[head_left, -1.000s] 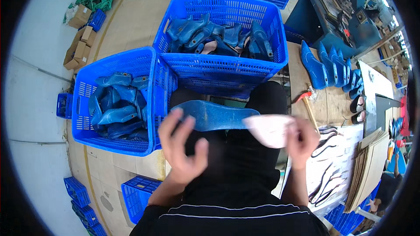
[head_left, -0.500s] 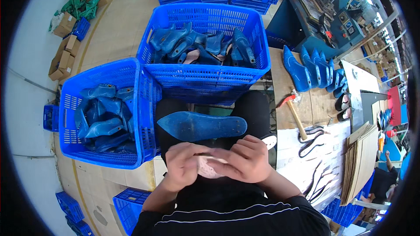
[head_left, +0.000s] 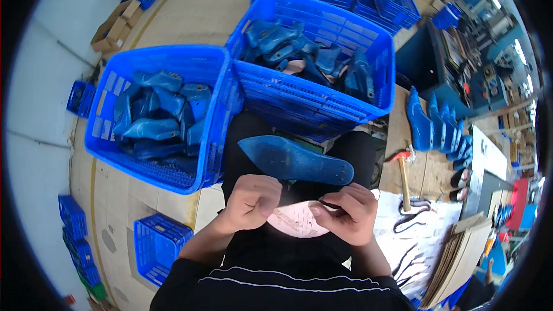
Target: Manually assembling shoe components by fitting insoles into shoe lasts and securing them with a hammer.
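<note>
Before my body, both hands are closed on the edges of a pale pink insole-like piece (head_left: 296, 220). My left hand (head_left: 252, 203) pinches its left side, fingers curled. At the right edge my right hand (head_left: 349, 214) grips it between thumb and bent fingers. A thin dark edge runs along its top between the hands; whether that is a separate strip I cannot tell. Just beyond the hands, a blue shoe last (head_left: 294, 160) lies across my thighs with its flat sole side up, pointed toe to the left.
Two blue crates hold more lasts, one ahead (head_left: 317, 83) and one at left (head_left: 216, 121). On the right bench stand blue lasts (head_left: 420, 121), a hammer (head_left: 405, 181), dark strips (head_left: 408, 262) and stacked boards (head_left: 455, 262). An open blue crate (head_left: 164, 247) sits on the floor.
My hands have moved apart, and more of the pink piece shows between them. The whole view has turned and shifted, so crates and bench appear moved.
</note>
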The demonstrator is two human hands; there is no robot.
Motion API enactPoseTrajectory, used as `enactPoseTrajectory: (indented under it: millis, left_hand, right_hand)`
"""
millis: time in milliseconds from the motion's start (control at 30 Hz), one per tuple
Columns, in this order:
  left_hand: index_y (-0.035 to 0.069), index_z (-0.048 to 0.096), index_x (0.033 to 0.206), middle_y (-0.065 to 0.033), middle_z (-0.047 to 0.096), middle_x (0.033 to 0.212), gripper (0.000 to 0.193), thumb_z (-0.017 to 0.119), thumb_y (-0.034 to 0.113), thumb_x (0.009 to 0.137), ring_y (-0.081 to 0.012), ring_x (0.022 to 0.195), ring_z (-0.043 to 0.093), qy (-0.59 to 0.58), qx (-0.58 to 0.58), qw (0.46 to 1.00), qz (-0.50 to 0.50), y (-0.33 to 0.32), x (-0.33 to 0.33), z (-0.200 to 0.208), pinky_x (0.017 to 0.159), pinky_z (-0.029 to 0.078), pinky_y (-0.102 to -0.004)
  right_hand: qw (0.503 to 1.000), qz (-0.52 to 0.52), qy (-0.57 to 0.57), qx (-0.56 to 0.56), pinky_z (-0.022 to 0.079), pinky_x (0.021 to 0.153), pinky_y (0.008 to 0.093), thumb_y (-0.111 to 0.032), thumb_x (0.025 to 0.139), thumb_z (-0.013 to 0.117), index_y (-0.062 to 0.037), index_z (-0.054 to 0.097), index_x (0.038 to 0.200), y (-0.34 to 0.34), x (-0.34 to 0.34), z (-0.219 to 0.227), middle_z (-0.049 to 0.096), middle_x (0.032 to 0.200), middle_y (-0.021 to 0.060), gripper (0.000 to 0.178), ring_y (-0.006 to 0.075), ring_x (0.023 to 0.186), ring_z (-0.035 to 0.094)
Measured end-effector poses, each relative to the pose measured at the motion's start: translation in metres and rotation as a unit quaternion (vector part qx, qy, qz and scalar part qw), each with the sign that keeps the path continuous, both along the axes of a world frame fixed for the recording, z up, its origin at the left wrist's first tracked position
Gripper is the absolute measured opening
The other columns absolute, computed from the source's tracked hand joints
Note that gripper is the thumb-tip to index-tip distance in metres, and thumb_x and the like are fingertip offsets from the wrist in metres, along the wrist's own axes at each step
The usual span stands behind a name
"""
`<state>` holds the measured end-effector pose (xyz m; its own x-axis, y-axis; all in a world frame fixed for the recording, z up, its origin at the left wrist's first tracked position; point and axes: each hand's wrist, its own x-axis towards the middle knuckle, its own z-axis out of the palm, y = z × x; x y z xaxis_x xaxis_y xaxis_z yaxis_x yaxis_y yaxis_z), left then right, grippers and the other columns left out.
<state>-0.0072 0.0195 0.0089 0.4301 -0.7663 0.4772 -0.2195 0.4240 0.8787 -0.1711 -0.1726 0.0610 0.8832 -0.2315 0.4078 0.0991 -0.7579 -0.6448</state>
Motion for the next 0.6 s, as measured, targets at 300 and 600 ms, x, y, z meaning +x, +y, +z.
enactPoseTrajectory:
  millis: [300,600]
  left_hand:
    - [0.008,0.053,0.068,-0.0009,0.045,0.061,0.07,0.035,0.057,0.115,-0.0118,0.057,0.046,0.218,0.017,0.915,0.338,-0.001,0.015,-0.032,0.054,0.033,-0.0298]
    - [0.005,0.037,0.16,-0.0085,0.069,0.123,0.063,0.068,0.02,0.107,-0.0126,0.088,0.07,0.434,0.087,0.868,0.225,-0.018,-0.001,-0.048,0.063,0.055,-0.0264]
  right_hand:
    - [0.981,-0.157,0.062,0.095,0.045,0.054,0.031,-0.011,0.093,0.081,-0.0022,0.074,0.101,0.014,0.02,0.004,0.068,0.074,0.0099,0.014,0.0175,0.059,0.062]
    - [0.985,-0.082,0.147,-0.032,0.056,0.075,0.0466,-0.016,0.101,0.068,-0.0093,0.073,0.126,0.019,0.079,-0.013,0.06,0.104,0.0184,0.026,0.0386,0.085,0.067]
